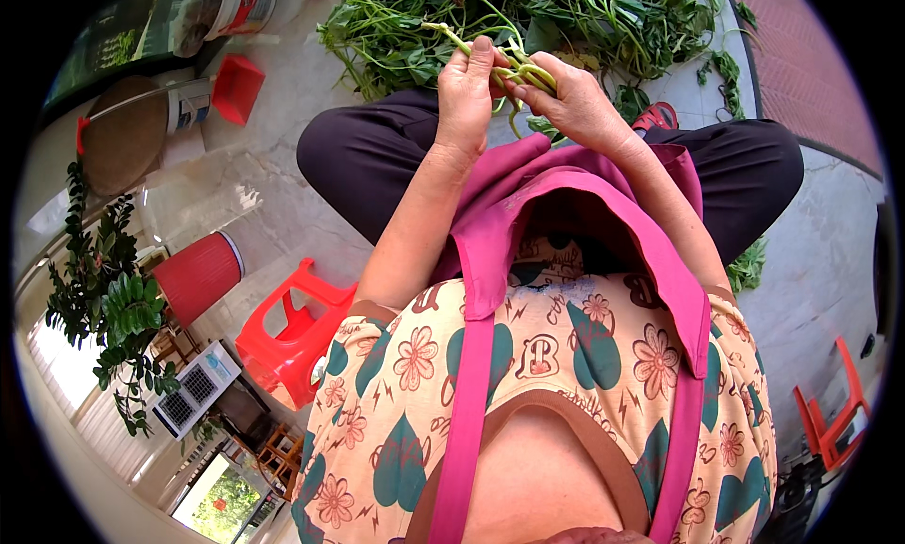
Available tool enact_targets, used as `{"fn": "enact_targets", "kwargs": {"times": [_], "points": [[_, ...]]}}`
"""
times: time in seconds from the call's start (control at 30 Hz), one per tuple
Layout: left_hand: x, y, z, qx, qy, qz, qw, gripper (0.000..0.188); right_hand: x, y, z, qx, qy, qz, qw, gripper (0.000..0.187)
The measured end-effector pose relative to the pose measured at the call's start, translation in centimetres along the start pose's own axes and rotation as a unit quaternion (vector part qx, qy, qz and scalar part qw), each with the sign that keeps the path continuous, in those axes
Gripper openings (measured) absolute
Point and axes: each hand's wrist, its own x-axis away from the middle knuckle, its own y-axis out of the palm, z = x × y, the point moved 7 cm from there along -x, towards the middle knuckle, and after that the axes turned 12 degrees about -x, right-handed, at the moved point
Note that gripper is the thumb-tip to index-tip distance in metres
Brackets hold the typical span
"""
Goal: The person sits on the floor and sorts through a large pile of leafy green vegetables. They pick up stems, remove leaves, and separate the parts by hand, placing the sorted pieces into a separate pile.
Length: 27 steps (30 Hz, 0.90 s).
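Note:
Thumb and fingers of my left hand (pixel 466 96) are closed on a green stem (pixel 451 37) whose pale end sticks out to the upper left. Close beside it, my right hand (pixel 577 99) grips a small bundle of bent, looped green stems (pixel 530 74). The stems cross between the two hands, and one curls down below them. Both hands are raised above my lap, just in front of a large heap of leafy green vines (pixel 613 21) on the floor. Some fingertips are hidden behind the stems.
A magenta apron (pixel 485 252) covers my lap between my bent knees. To the left are a red plastic stool (pixel 306 327), a red planter (pixel 198 278) with a leafy plant and a red dustpan (pixel 238 90). Loose greens (pixel 749 266) lie by my right knee; a red frame (pixel 837 412) stands far right.

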Motion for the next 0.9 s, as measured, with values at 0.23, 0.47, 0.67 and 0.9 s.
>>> {"fn": "enact_targets", "kwargs": {"times": [0.23,0.47,0.67,0.9], "points": [[0.6,1.6,-2.6,-0.109,-0.017,0.002,0.994,0.034,0.1,-1.7,-1.8,0.334,-0.222,0.085,0.912,0.011],[1.8,-1.5,-4.8,0.081,-0.129,0.036,0.988,0.029,1.8,-11.9,-0.3,0.398,-0.217,0.242,0.858,0.017],[0.7,1.7,0.8,-0.004,-0.002,0.018,1.000,0.020,1.7,-4.9,-1.4,0.427,-0.286,0.104,0.852,0.016],[0.9,2.4,-2.3,-0.160,-0.019,-0.046,0.986,0.020,1.8,-3.6,-1.6,0.461,-0.304,0.105,0.827,0.017]]}}
